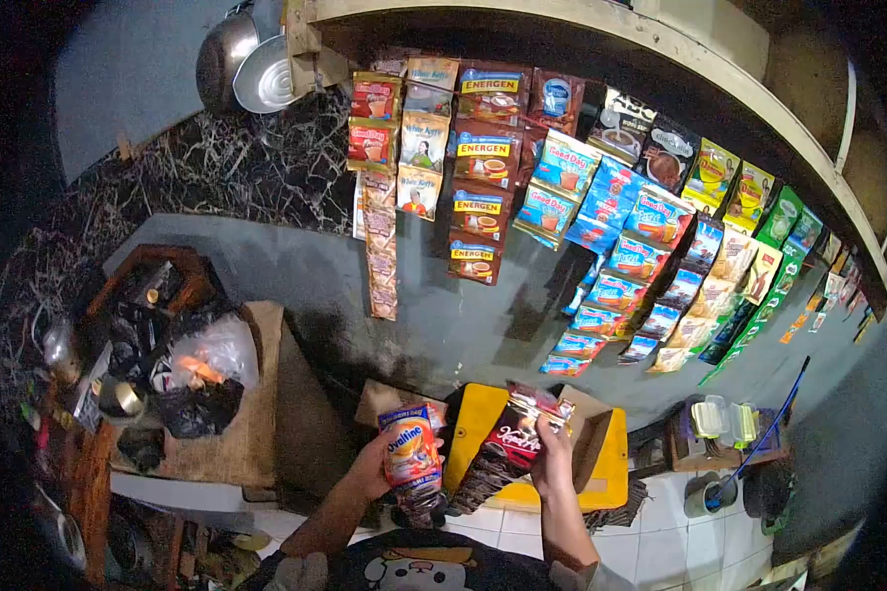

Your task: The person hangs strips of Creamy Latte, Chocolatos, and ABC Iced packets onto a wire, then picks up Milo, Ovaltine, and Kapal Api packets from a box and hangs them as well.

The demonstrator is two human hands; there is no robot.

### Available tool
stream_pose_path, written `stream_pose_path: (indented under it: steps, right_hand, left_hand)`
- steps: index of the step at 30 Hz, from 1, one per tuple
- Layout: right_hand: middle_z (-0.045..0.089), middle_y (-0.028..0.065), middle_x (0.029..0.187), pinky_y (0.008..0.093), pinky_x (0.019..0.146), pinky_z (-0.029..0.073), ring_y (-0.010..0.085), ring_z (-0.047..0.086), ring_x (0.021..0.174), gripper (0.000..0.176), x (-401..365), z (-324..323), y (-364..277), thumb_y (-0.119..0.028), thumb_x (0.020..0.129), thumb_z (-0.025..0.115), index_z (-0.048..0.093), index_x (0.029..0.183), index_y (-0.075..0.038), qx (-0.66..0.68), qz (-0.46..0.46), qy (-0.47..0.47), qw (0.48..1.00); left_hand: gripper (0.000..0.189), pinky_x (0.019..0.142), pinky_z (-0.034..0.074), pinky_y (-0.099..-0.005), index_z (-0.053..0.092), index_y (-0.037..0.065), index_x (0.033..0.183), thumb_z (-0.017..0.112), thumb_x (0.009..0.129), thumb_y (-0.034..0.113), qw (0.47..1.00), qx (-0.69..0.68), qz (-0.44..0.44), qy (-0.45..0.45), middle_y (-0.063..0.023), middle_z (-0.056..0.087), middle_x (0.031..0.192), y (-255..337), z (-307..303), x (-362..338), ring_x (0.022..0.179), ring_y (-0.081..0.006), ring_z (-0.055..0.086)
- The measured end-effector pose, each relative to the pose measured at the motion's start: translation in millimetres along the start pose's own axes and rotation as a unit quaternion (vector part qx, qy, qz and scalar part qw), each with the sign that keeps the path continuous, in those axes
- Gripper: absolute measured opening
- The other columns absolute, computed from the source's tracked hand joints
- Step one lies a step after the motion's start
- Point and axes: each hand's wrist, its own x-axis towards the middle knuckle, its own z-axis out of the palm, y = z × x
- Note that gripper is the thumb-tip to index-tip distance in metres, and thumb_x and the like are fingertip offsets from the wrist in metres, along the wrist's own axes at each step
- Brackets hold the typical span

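My left hand (369, 469) is closed around a bundle of Ovaltine sachets (414, 455), orange and blue on the front, held upright at the lower middle of the view. A strip of dark red and black coffee sachets (511, 435) is gripped at its right edge by my right hand (554, 455); its folded lower part hangs down to the left. The two bundles are close together but apart. Below and behind them is a yellow container (613, 463), with an open cardboard box (589, 426) beside the coffee sachets.
Strips of Energen sachets (483, 148), Good Day sachets (616, 291) and several others hang along the wall under a curved wooden shelf (601, 25). Plastic bags (207, 369) lie on a burlap-covered surface (261, 424) at left. A blue-handled mop (774, 419) stands in a bucket (702, 495) at right.
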Motion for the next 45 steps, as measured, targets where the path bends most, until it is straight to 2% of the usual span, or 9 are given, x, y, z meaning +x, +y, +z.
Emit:
stream_pose_path:
  steps: [15, 20, 23, 25, 29, 31, 32, 40, 45]
  right_hand:
    - [0.046, 0.0076, 0.098, 0.0245, 0.076, 0.038, 0.0129, 0.046, 0.089, 0.042, 55.3, 105.6, -40.6, 0.003, 0.075, 0.053, 0.031, 0.11, -0.006, -0.2, -0.489, -0.057, 0.847]
    - [0.047, 0.011, 0.101, 0.0279, 0.083, 0.036, 0.0169, 0.046, 0.096, 0.03, 69.2, 141.6, -73.5, 0.0, 0.078, 0.05, 0.041, 0.107, -0.001, -0.283, -0.53, -0.105, 0.793]
    - [0.044, 0.0114, 0.118, 0.0254, 0.092, 0.028, 0.0172, 0.041, 0.108, 0.036, 69.9, 176.3, -109.6, -0.007, 0.081, 0.04, 0.042, 0.116, 0.003, -0.291, -0.379, -0.285, 0.831]
    - [0.042, 0.0102, 0.122, 0.027, 0.09, 0.032, 0.0179, 0.041, 0.111, 0.052, 71.0, 196.0, -126.7, 0.004, 0.069, 0.037, 0.039, 0.12, 0.0, -0.376, -0.361, -0.344, 0.781]
    - [0.046, 0.0187, 0.114, 0.0356, 0.086, 0.039, 0.0354, 0.046, 0.102, 0.071, 98.3, 254.9, -160.1, 0.015, 0.054, 0.041, 0.037, 0.122, -0.008, -0.534, -0.596, -0.354, 0.484]
    - [0.05, 0.0209, 0.104, 0.0372, 0.08, 0.041, 0.0352, 0.049, 0.095, 0.07, 117.7, 287.6, -177.5, 0.014, 0.053, 0.049, 0.042, 0.118, -0.01, -0.487, -0.666, -0.371, 0.426]
    - [0.052, 0.0207, 0.1, 0.0368, 0.078, 0.042, 0.0348, 0.051, 0.091, 0.064, 126.5, 302.2, -185.5, 0.013, 0.054, 0.05, 0.046, 0.114, -0.01, -0.461, -0.689, -0.369, 0.42]
    - [0.056, 0.0214, 0.078, 0.0385, 0.069, 0.045, 0.0344, 0.056, 0.074, 0.031, 200.2, 332.7, -208.6, 0.002, 0.065, 0.046, 0.061, 0.09, -0.008, -0.471, -0.721, -0.203, 0.465]
    - [0.056, 0.0213, 0.077, 0.0377, 0.066, 0.046, 0.0324, 0.057, 0.072, 0.031, 228.4, 327.6, -202.1, 0.005, 0.064, 0.042, 0.061, 0.087, -0.005, -0.51, -0.686, -0.12, 0.505]
  left_hand:
    - [0.036, 0.085, 0.042, -0.0354, 0.039, 0.002, 0.115, 0.046, 0.084, 0.018, 0.952, 0.279, 0.122, 0.026, -0.011, 0.05, 0.108, 74.1, 7.4, 3.0, 0.098, -0.0222, 0.051]
    - [0.035, 0.075, 0.047, -0.0302, 0.044, 0.005, 0.114, 0.047, 0.084, 0.022, 0.934, 0.303, 0.189, 0.003, -0.0069, 0.054, 0.1, 105.9, 53.2, 12.1, 0.086, -0.0149, 0.055]
    - [0.034, 0.075, 0.046, -0.0278, 0.045, 0.006, 0.113, 0.048, 0.084, 0.022, 0.926, 0.278, 0.257, -0.001, -0.0057, 0.054, 0.101, 130.4, 75.8, 33.1, 0.088, -0.0117, 0.053]
    - [0.032, 0.074, 0.045, -0.0268, 0.045, 0.006, 0.112, 0.048, 0.084, 0.021, 0.891, 0.339, 0.301, 0.019, -0.0055, 0.054, 0.101, 144.1, 80.9, 65.1, 0.088, -0.0116, 0.053]
    - [0.031, 0.077, 0.045, -0.0326, 0.045, 0.004, 0.11, 0.041, 0.086, 0.023, 0.76, 0.549, 0.339, 0.082, -0.0069, 0.054, 0.099, 176.6, 66.1, 130.9, 0.086, -0.0152, 0.054]
    - [0.036, 0.082, 0.044, -0.0352, 0.042, 0.005, 0.114, 0.039, 0.086, 0.027, 0.888, 0.359, 0.278, 0.065, -0.0101, 0.052, 0.105, 176.1, 66.4, 159.5, 0.094, -0.0188, 0.053]
    - [0.042, 0.085, 0.042, -0.0365, 0.039, 0.005, 0.117, 0.038, 0.085, 0.032, 0.892, 0.345, 0.276, -0.092, -0.0124, 0.049, 0.111, 180.4, 35.7, 191.6, 0.098, -0.0219, 0.051]
    - [0.051, 0.087, 0.041, -0.0378, 0.037, 0.004, 0.119, 0.028, 0.086, 0.043, 0.966, 0.148, 0.2, -0.067, -0.0128, 0.049, 0.113, 148.5, 84.9, 146.8, 0.099, -0.0237, 0.051]
    - [0.035, 0.076, 0.043, -0.0288, 0.052, 0.003, 0.101, 0.058, 0.077, 0.027, 0.859, 0.39, 0.325, 0.072, -0.0062, 0.058, 0.093, 159.2, 110.0, 105.3, 0.082, -0.0127, 0.056]
